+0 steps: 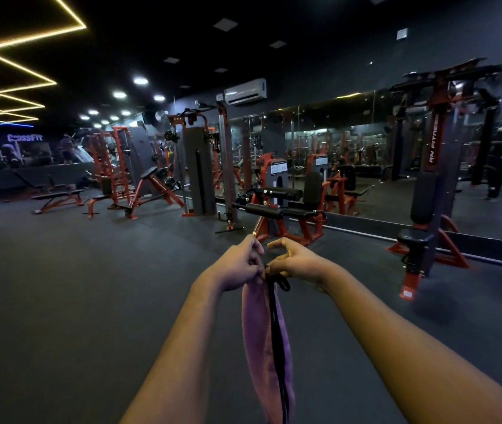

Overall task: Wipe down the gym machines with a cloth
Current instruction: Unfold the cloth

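A purple cloth (257, 338) is held up in front of the body and hangs down long and narrow between the two forearms, above the dark floor (90, 301). It is judged that the cloth is being gathered in order before the wiping is begun, because no machine is touched yet. A black strap (276, 332) hangs along the middle of the cloth; what it belongs to cannot be told.

The left hand (239, 264) is closed on the top of the cloth, with the fingers curled around it. The right hand (297, 260) is placed just beside it. Its lower fingers seem to pinch the top of the black strap, while the thumb and first finger are bent loosely above and hold nothing. Both arms are stretched forward and the wrists are brought near together.

The nearest machine (283, 206), red with black pads, stands at the far edge of the floor before the mirror (366, 142), well apart from the hands. A taller machine (430, 185) stands to its right.
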